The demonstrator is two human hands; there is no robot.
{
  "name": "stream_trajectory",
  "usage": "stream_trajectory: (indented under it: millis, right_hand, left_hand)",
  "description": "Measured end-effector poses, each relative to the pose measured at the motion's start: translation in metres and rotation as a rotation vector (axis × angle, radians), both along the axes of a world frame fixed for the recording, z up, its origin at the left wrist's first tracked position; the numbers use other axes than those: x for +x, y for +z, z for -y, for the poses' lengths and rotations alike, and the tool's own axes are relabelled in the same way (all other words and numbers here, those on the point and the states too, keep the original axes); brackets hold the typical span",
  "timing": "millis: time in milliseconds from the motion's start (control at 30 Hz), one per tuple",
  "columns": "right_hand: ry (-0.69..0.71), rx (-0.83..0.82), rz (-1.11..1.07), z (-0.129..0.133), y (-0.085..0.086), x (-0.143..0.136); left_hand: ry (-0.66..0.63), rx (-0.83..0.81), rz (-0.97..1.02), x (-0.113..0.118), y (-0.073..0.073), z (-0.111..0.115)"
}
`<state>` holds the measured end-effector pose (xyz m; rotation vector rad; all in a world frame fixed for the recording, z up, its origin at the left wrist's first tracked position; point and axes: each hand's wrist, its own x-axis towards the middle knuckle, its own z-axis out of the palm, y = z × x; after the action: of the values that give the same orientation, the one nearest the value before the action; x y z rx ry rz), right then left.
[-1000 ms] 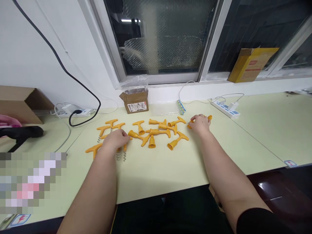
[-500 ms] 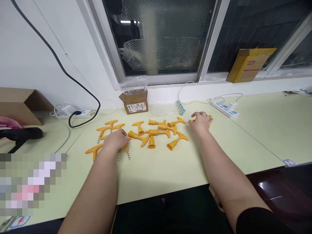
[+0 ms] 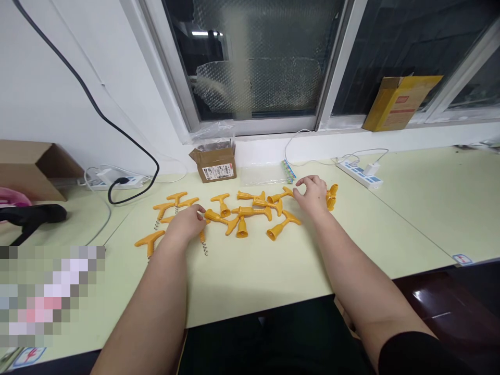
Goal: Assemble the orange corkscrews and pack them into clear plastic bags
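My left hand [image 3: 187, 223] is over a group of yellow T-handled corkscrews with bare metal spirals; one corkscrew [image 3: 150, 242] lies left of it. Its thumb and fingertips are slightly apart beside the open end of a yellow corkscrew with a bell-shaped sleeve [image 3: 219, 217]. Several more such sleeved corkscrews lie in the middle, among them one [image 3: 284, 225] nearer my right hand. My right hand [image 3: 311, 195] has thumb and forefinger apart, close to the T-handle of another sleeved corkscrew [image 3: 276, 198]. Right of this hand are loose yellow sleeves [image 3: 332, 198], partly hidden.
A small cardboard box [image 3: 214, 164] and a clear plastic bag [image 3: 260, 175] stand at the wall. Power strips [image 3: 359, 174] lie at the back, with a black cable [image 3: 101, 112] hanging at left. A larger carton [image 3: 31, 166] and a black tool-like object [image 3: 42, 213] are far left.
My right hand has moved left, away from the loose sleeves, toward the sleeved corkscrews, uncovering the sleeves. My left hand has barely moved.
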<state>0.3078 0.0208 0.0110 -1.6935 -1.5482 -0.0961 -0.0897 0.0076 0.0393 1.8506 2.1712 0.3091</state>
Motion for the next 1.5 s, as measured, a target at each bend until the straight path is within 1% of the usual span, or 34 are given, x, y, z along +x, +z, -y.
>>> stream_trajectory:
  millis: [133, 333, 433, 533, 633, 733, 833, 867, 933, 1000, 1067, 1167, 1200, 1233, 1300, 1367, 1433, 1500]
  right_hand:
    - [0.088, 0.029, -0.019, 0.003, 0.002, -0.009]
    - [0.216, 0.048, -0.041, 0.005, 0.001, -0.018]
    - [0.234, 0.051, -0.057, 0.005, -0.001, -0.019]
    - [0.234, 0.049, -0.063, 0.005, -0.001, -0.019]
    - [0.235, 0.036, -0.059, 0.006, -0.001, -0.021]
    - [0.247, 0.019, -0.047, 0.007, 0.0, -0.024]
    - [0.256, 0.006, -0.049, 0.007, 0.0, -0.025]
    - [0.256, 0.006, -0.052, 0.008, 0.001, -0.024]
    - [0.259, 0.015, -0.06, 0.008, 0.001, -0.024]
    - [0.269, 0.037, -0.069, 0.007, 0.001, -0.023]
    - [0.288, 0.062, -0.08, 0.007, 0.001, -0.024]
    - [0.355, 0.086, -0.099, 0.009, 0.003, -0.028]
    - [0.396, 0.091, -0.11, 0.011, 0.004, -0.031]
    - [0.452, 0.093, -0.125, 0.013, 0.005, -0.035]
    - [0.605, 0.076, -0.167, 0.019, 0.007, -0.044]
    - [0.773, 0.009, -0.228, 0.027, 0.008, -0.055]
    - [0.907, -0.083, -0.298, 0.035, 0.008, -0.066]
    - [0.997, -0.155, -0.355, 0.042, 0.007, -0.074]
  left_hand:
    - [-0.094, 0.11, 0.016, 0.01, 0.002, 0.003]
    - [-0.249, 0.122, 0.077, 0.016, -0.008, 0.001]
    - [-0.282, 0.154, 0.18, 0.02, -0.014, 0.0]
    - [-0.302, 0.218, 0.256, 0.031, -0.019, 0.001]
    - [-0.354, 0.243, 0.205, 0.044, -0.023, 0.004]
    - [-0.418, 0.208, 0.125, 0.05, -0.026, 0.006]
    - [-0.498, 0.166, 0.065, 0.046, -0.025, 0.006]
    - [-0.507, 0.159, 0.048, 0.044, -0.023, 0.006]
    - [-0.476, 0.166, 0.054, 0.037, -0.016, 0.006]
    - [-0.411, 0.217, 0.136, 0.031, -0.008, 0.006]
    - [-0.335, 0.321, 0.307, 0.028, -0.002, 0.006]
    - [-0.251, 0.507, 0.714, 0.035, -0.001, 0.005]
    - [-0.237, 0.538, 0.866, 0.041, -0.002, 0.005]
    - [-0.236, 0.535, 1.006, 0.047, -0.004, 0.006]
    - [-0.257, 0.43, 1.207, 0.061, -0.008, 0.01]
    - [-0.313, 0.267, 1.297, 0.075, -0.009, 0.018]
    - [-0.415, 0.145, 1.273, 0.086, -0.007, 0.029]
    - [-0.527, 0.082, 1.184, 0.094, -0.004, 0.04]
